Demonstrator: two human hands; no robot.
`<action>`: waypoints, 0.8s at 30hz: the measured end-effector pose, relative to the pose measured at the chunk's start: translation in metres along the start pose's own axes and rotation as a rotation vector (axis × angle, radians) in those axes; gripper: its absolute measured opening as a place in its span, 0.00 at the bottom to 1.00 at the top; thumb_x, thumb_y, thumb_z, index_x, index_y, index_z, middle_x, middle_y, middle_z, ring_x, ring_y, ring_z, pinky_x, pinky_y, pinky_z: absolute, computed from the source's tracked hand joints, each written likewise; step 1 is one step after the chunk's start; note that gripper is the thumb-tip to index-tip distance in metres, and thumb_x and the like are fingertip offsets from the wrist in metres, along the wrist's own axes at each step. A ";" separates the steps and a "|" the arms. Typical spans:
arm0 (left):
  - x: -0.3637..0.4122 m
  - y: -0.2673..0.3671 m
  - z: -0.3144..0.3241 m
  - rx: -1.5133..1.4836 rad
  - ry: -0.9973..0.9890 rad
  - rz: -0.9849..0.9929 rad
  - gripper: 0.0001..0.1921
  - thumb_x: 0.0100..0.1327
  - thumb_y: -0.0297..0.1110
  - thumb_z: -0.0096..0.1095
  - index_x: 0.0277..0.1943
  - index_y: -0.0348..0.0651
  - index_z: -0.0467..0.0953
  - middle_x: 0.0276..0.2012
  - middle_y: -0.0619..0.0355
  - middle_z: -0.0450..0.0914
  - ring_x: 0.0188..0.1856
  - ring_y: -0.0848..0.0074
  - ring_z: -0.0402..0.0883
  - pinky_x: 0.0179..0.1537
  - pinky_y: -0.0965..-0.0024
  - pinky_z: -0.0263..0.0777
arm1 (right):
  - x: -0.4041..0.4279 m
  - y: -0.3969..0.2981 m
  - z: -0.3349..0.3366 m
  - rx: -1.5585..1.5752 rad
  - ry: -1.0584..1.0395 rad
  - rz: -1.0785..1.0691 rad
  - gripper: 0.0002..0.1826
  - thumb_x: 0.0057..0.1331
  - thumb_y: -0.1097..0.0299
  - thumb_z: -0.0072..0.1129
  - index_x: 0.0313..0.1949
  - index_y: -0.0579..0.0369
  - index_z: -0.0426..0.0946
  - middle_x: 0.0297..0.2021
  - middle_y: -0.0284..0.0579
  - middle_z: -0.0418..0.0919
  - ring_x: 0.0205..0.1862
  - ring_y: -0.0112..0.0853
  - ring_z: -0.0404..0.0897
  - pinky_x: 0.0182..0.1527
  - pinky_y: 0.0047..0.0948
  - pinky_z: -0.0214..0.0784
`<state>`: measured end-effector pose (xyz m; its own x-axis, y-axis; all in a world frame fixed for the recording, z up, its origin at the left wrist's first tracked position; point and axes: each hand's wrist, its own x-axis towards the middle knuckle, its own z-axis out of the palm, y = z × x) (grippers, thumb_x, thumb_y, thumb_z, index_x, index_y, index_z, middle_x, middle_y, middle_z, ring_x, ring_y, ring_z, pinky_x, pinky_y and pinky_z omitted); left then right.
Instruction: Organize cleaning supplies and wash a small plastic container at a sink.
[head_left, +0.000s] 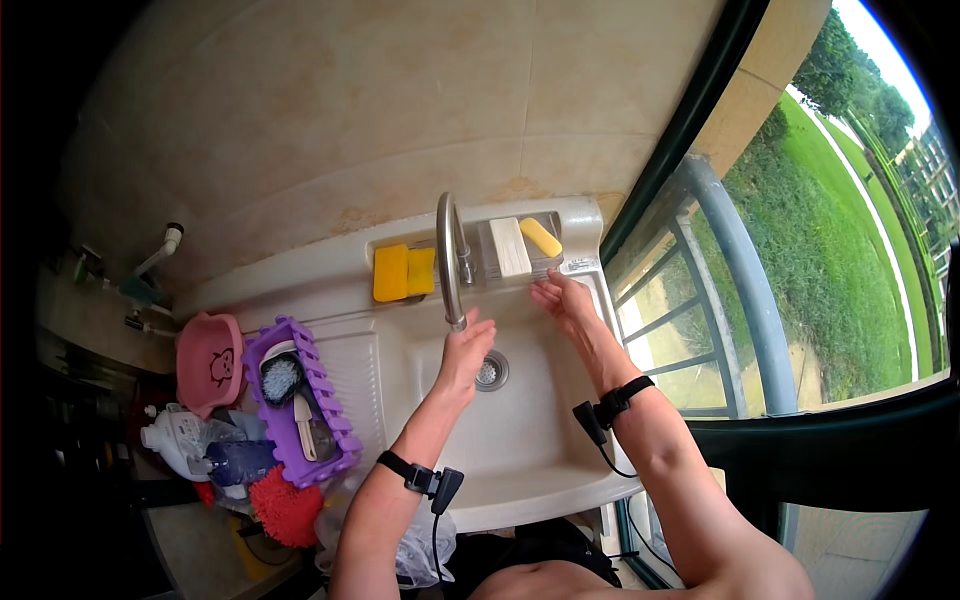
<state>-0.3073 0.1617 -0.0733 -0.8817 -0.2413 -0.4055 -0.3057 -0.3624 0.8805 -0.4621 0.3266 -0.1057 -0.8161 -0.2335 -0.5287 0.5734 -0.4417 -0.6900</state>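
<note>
My left hand is over the basin of a white laundry sink, just below the spout of a curved metal faucet, fingers apart and holding nothing. Near the sink's back right edge is my right hand, palm turned up with nothing in it. Just beyond it, a white bar of soap and a yellow bar of soap lie in a clear dish. Two yellow sponges sit left of the faucet. The metal drain shows beside my left hand. Whether water runs is not plain.
Left of the basin, a purple plastic basket holds brushes. Past it are a pink basin, plastic bottles and a red chenille mitt or cloth. A tiled wall stands behind; a window with a metal railing is on the right.
</note>
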 end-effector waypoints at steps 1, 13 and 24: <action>-0.001 0.001 0.001 0.000 -0.002 0.001 0.37 0.70 0.27 0.58 0.75 0.30 0.48 0.64 0.40 0.70 0.64 0.63 0.73 0.66 0.66 0.67 | 0.001 0.000 -0.002 0.000 0.001 -0.002 0.24 0.71 0.65 0.59 0.56 0.75 0.66 0.46 0.56 0.77 0.46 0.43 0.82 0.50 0.38 0.83; -0.006 -0.002 0.001 -0.015 -0.011 0.002 0.35 0.70 0.26 0.58 0.75 0.32 0.51 0.62 0.42 0.72 0.62 0.66 0.75 0.63 0.68 0.69 | -0.001 0.006 0.001 0.037 -0.029 -0.046 0.15 0.71 0.70 0.58 0.47 0.70 0.67 0.42 0.51 0.77 0.41 0.37 0.82 0.48 0.37 0.83; -0.009 0.003 -0.001 -0.002 0.022 -0.007 0.35 0.70 0.26 0.57 0.75 0.30 0.50 0.63 0.41 0.72 0.62 0.64 0.75 0.64 0.66 0.69 | -0.036 0.010 -0.015 0.018 -0.086 0.028 0.12 0.71 0.73 0.55 0.48 0.65 0.65 0.42 0.50 0.75 0.44 0.38 0.82 0.49 0.38 0.83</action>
<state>-0.3001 0.1616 -0.0678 -0.8714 -0.2580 -0.4173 -0.3116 -0.3660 0.8769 -0.4263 0.3435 -0.1005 -0.8037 -0.3192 -0.5022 0.5950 -0.4491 -0.6666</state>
